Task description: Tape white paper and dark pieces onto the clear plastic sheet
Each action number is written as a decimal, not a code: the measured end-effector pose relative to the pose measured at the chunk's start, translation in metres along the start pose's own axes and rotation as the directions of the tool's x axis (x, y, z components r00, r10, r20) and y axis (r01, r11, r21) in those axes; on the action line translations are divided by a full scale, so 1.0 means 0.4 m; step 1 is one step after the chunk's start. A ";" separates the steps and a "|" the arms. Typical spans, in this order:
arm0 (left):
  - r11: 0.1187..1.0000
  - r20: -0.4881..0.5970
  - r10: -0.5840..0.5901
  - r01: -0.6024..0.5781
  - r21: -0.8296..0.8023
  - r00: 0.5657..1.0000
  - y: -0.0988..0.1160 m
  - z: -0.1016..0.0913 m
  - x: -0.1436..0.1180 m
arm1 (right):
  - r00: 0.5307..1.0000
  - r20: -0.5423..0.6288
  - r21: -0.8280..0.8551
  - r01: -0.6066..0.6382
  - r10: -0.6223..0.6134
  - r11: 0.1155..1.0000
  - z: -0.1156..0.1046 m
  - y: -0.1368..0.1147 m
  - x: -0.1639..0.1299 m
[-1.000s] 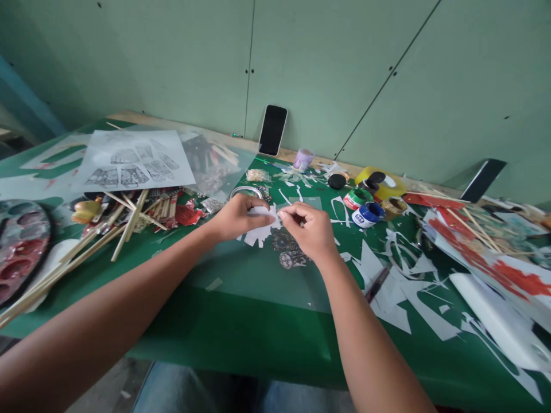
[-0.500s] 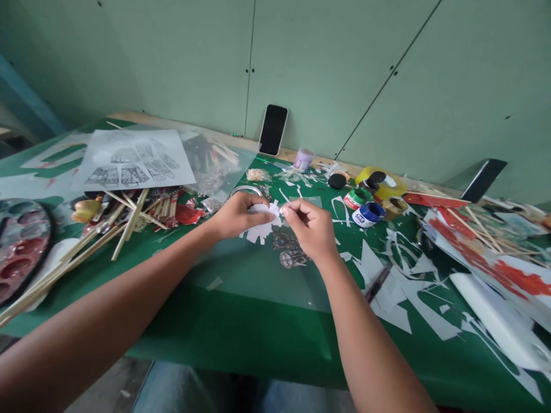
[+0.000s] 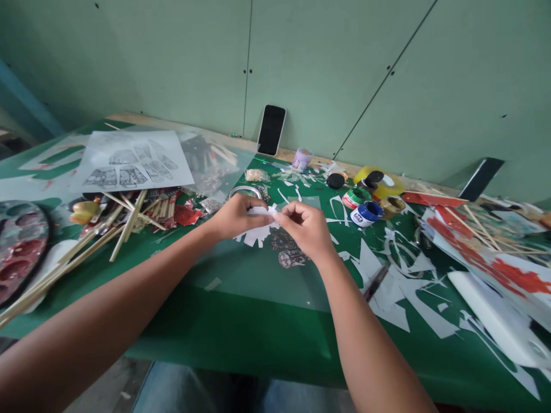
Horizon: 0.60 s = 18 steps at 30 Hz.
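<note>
My left hand (image 3: 235,217) pinching white paper cutout (image 3: 257,232), partly hidden under my fingers; my right hand (image 3: 305,228) pinching its edge, low above green table (image 3: 241,332). Two paint pots: green (image 3: 354,198), blue (image 3: 365,213). One phone (image 3: 271,129) against wall

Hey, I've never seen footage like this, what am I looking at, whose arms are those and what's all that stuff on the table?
This is one view from a camera worn on a person's head, looking down at their own bare arms. The left hand and right hand together pinch a white paper cutout above a green table. Around them lie white paper scraps, bamboo sticks, a printed pattern sheet, a blue paint pot, a green paint pot and a phone leaning against the wall.
</note>
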State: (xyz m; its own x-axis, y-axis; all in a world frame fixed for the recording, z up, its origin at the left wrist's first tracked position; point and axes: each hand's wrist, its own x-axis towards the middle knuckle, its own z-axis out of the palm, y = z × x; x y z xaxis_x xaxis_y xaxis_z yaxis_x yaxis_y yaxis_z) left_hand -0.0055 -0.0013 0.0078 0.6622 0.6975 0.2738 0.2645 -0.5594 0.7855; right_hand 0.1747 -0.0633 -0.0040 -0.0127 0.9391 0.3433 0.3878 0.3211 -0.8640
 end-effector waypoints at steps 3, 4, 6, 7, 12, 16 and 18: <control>1.000 0.006 -0.005 0.005 0.002 1.000 -0.002 0.000 0.000 | 0.998 0.051 -0.035 0.028 -0.026 0.999 -0.003 0.002 0.000; 1.000 0.004 -0.014 0.014 0.000 1.000 -0.004 0.000 0.000 | 0.998 0.059 -0.054 0.042 -0.039 0.998 -0.004 0.003 0.000; 0.999 0.003 -0.032 0.032 -0.003 0.999 -0.007 0.000 0.000 | 0.997 0.060 -0.089 0.058 -0.052 0.994 -0.005 0.005 -0.001; 0.999 0.006 -0.040 0.040 -0.004 0.999 -0.009 0.000 0.001 | 0.997 0.058 -0.102 0.057 -0.052 0.993 -0.005 0.005 -0.002; 0.997 0.028 -0.068 0.068 -0.021 0.997 -0.015 -0.002 0.001 | 0.998 0.052 -0.112 0.049 -0.043 0.993 -0.001 0.005 -0.003; 0.996 0.016 -0.081 0.081 -0.025 0.997 -0.012 -0.004 0.003 | 0.999 0.024 -0.083 0.030 -0.028 0.996 -0.001 0.001 -0.001; 0.997 0.007 -0.077 0.078 -0.030 0.997 -0.012 -0.005 0.004 | 0.999 0.028 -0.058 0.018 -0.017 0.998 -0.002 0.000 -0.001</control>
State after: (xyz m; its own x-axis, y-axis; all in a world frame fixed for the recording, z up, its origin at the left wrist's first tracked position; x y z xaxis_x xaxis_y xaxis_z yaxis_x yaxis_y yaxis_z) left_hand -0.0071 0.0032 0.0055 0.6448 0.7355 0.2082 0.2935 -0.4897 0.8210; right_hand 0.1755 -0.0639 -0.0038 -0.0445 0.9367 0.3474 0.4399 0.3306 -0.8350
